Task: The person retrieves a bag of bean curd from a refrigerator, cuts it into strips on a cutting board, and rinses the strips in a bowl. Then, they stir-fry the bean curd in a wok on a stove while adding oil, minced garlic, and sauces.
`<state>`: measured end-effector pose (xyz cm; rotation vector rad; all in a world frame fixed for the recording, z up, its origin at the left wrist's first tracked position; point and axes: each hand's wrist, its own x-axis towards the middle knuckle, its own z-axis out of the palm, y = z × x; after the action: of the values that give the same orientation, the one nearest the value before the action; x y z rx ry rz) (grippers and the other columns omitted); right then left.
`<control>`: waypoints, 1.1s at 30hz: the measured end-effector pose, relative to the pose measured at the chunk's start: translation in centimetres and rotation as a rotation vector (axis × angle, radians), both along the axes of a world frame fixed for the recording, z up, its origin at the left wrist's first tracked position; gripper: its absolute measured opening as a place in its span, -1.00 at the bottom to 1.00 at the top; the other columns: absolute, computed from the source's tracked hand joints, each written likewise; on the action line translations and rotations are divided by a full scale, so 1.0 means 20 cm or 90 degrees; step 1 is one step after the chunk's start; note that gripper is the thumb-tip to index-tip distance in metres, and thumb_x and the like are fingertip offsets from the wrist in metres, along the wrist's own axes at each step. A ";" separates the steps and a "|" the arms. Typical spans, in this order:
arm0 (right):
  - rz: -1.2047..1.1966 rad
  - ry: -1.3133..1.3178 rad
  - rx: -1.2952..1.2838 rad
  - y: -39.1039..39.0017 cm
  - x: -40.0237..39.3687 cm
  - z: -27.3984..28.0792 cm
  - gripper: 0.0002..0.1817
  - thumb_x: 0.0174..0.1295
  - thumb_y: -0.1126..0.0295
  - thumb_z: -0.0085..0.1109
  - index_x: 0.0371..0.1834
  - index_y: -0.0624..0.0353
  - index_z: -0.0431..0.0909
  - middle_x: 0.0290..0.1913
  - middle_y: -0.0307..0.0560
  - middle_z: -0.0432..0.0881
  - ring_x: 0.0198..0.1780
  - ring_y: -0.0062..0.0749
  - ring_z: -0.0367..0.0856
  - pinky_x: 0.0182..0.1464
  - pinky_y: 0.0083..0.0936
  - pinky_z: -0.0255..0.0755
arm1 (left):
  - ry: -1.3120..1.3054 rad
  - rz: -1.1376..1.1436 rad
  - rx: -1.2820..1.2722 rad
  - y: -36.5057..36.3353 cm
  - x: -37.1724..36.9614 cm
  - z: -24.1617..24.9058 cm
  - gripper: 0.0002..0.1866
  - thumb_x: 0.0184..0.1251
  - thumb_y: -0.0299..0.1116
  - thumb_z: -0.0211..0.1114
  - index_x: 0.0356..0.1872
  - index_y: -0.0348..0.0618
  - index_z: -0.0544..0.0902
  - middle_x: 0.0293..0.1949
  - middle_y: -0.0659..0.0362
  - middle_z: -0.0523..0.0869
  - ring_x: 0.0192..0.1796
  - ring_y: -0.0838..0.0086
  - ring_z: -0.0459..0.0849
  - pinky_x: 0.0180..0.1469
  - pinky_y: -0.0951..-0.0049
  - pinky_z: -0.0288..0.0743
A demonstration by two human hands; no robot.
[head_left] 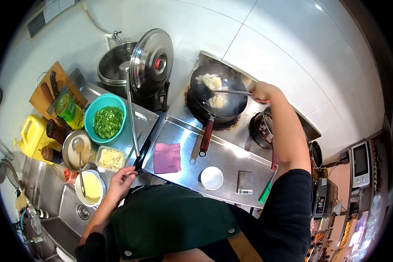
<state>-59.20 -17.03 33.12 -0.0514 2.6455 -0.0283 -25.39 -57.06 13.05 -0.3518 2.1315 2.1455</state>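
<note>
Grey metal-handled utensil (pixel 236 92) clamped in R hand (pixel 261 91); far end put btwn pale food lumps (pixel 210 81) in black round wok (pixel 232 108), just L of R hand. L hand (pixel 119 184): fingers curled, can't tell if anything's held. Purple-pink square cloth (pixel 167 158) laid R of L hand; teal round bowl (pixel 88 123) w/ chopped greens (pixel 108 123) set beyond L hand.

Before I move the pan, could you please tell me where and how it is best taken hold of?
Probably around the middle of its long handle, coming from the near side: the handle juts out that way from the round pan, with nothing lying across it.
</note>
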 end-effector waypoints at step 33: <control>0.055 0.250 0.271 0.23 -0.09 -0.13 -0.79 -0.08 0.48 0.01 -0.38 0.30 0.58 -0.26 0.13 0.58 -0.19 -0.17 0.59 -0.20 -0.37 0.46 | -0.035 -0.054 -0.137 0.01 0.09 -0.11 -0.74 0.14 -0.52 0.15 -0.11 -0.27 0.49 -0.26 0.15 0.61 -0.24 0.56 0.54 -0.16 0.60 0.41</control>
<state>-61.04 -12.45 30.58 -0.0301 2.9710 0.6324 -23.68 -56.81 10.88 -0.3260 2.3070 1.8449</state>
